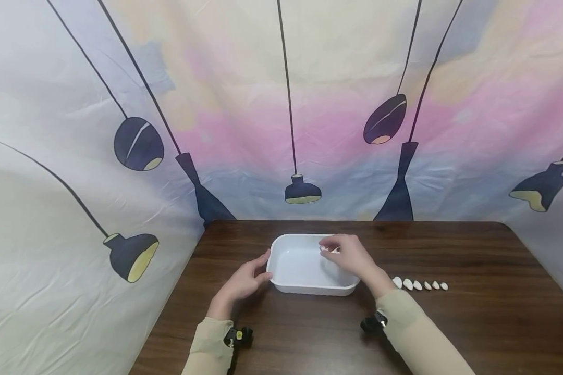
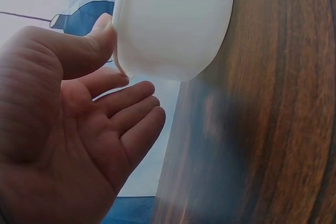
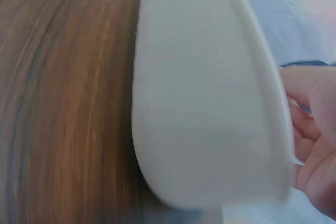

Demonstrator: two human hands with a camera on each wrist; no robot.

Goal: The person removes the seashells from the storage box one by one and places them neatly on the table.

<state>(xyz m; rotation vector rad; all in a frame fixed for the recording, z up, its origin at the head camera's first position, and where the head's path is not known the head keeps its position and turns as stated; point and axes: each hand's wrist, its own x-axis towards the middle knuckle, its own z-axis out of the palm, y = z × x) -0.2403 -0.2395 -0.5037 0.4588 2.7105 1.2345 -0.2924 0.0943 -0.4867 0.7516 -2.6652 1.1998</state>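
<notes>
A white rectangular tray [image 1: 291, 284] stands on the wooden table. My left hand [image 1: 244, 281] touches its left side with thumb and index finger spread along the rim; the other fingers extend loosely in the left wrist view. Over the tray's right part, my right hand [image 1: 352, 255] pinches a small white pebble [image 1: 322, 248] between thumb and fingertips. In the right wrist view the tray's wall [image 3: 205, 93] hides much of that hand and the pebble cannot be made out. Several white pebbles [image 1: 417, 285] lie in a row right of the tray, beside the right wrist.
The dark wooden table [image 1: 488, 323] ends at a straight back edge. Behind it hangs a pastel cloth [image 1: 338, 67] printed with dark lamps. Each wrist carries a small black camera mount, the left one [image 1: 239, 337] and the right one [image 1: 372, 324].
</notes>
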